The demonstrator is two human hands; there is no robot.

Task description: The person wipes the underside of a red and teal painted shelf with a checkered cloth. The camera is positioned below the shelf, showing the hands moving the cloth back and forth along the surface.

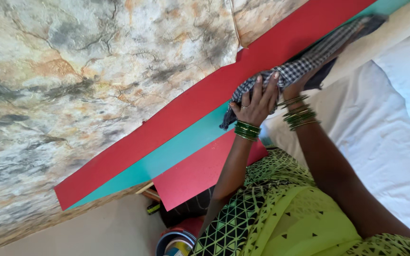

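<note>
At 9 o'clock of your hands spreads the marbled stone-pattern wall (96, 71), edged by the long red and teal painted board (191, 128). Your left hand (258, 99) lies flat, fingers spread, pressing the black-and-white checked cloth (304, 59) onto that board. Your right hand (294, 87), at 3 o'clock, hides beneath the cloth; I cannot tell its grip.

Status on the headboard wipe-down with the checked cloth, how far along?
Done: cannot tell; no wiped patch shows on the red and teal headboard. In hand: both hands press the checked cloth on its red band, left hand spread flat on top, right hand mostly hidden beneath. Left: probably the stretch down to the lower left, which the cloth isn't touching.
</note>
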